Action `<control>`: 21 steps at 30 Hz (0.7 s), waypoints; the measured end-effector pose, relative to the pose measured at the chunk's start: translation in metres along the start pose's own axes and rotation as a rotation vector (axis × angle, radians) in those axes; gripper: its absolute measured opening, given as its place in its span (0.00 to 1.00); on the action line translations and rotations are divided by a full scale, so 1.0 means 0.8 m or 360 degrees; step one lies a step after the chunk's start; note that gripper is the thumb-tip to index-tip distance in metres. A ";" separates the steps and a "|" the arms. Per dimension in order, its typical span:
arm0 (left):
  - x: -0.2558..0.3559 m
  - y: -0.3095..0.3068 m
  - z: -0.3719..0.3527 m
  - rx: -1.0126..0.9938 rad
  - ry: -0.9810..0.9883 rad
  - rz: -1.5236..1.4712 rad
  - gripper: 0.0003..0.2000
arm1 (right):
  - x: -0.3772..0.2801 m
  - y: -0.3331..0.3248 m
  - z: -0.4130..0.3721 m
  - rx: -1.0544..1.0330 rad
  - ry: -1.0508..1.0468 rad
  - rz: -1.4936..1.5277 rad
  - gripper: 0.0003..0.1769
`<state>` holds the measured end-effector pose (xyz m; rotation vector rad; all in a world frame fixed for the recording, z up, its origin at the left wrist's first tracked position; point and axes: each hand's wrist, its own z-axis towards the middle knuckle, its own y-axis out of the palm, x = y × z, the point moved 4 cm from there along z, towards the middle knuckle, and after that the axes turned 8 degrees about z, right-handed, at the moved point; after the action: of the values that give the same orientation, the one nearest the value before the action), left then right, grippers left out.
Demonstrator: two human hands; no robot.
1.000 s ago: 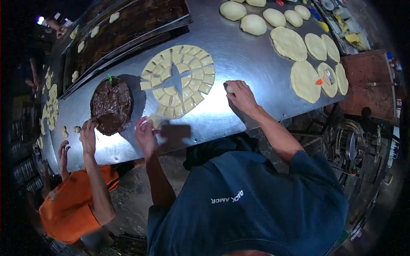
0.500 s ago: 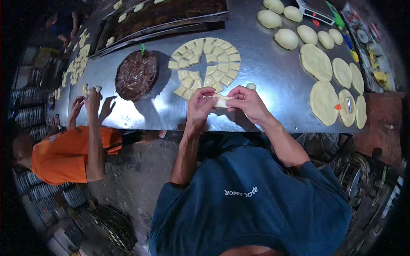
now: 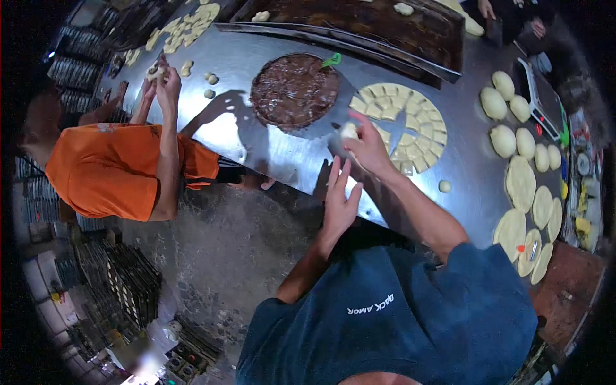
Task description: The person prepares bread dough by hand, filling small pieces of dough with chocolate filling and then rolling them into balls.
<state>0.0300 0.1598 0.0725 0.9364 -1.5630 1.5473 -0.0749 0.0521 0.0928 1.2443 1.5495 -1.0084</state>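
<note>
A small pale dough piece (image 3: 350,131) is held in the fingers of my right hand (image 3: 370,146), above the metal table between the dark filling and the cut dough. My left hand (image 3: 340,200) hangs over the table's front edge, fingers spread, with nothing in it. To the left of my right hand lies a round mass of dark brown filling (image 3: 294,90) with a green tool (image 3: 331,60) at its edge. A ring of flat dough (image 3: 420,122), cut into many pieces, lies just beyond my right hand. One small dough ball (image 3: 444,186) rests right of it.
A co-worker in an orange shirt (image 3: 109,170) handles dough at the left. Large dark trays (image 3: 359,32) stand at the back. Dough balls (image 3: 503,140) and flattened rounds (image 3: 520,184) lie at the right, near a scale (image 3: 542,99). Another person's hand (image 3: 538,27) shows at top right.
The view has turned, so the table sits differently. My hands have parted: the right holds the dough piece toward the filling, while the left has let go and opened.
</note>
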 end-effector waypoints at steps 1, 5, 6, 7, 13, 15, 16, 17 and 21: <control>-0.002 -0.021 0.003 0.0009 -0.0044 -0.0088 0.23 | -0.007 0.017 0.032 0.0014 -0.0500 -0.0316 0.31; -0.080 -0.080 -0.005 0.0128 -0.0164 0.0044 0.17 | -0.024 0.085 0.124 -0.0349 -0.1167 -0.1214 0.26; -0.100 -0.092 -0.008 0.0145 -0.0205 0.0050 0.16 | -0.020 0.102 0.138 -0.0584 -0.1179 -0.1512 0.24; -0.108 -0.108 -0.011 0.0143 -0.0276 0.0032 0.16 | -0.019 0.114 0.147 -0.0746 -0.1133 -0.1642 0.23; -0.142 -0.161 -0.020 0.0205 -0.0493 -0.0117 0.14 | -0.035 0.111 0.163 -0.0866 -0.0768 -0.1457 0.24; -0.141 -0.162 -0.007 0.0094 -0.0605 -0.0092 0.14 | -0.028 0.113 0.165 -0.0844 -0.0758 -0.1636 0.23; -0.142 -0.158 0.002 0.0080 -0.0596 -0.0099 0.14 | -0.022 0.114 0.166 -0.0829 -0.0747 -0.1645 0.23; -0.142 -0.152 0.012 0.0035 -0.0550 -0.0241 0.15 | -0.017 0.117 0.164 -0.0874 -0.0820 -0.1669 0.24; -0.133 -0.113 0.051 -0.0012 -0.0721 -0.0961 0.16 | -0.016 0.118 0.169 -0.0893 -0.0427 -0.1059 0.26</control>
<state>0.1590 0.1180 0.0199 1.6554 -1.3792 0.9395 0.0390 -0.0639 0.0604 0.1891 1.8877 -0.9804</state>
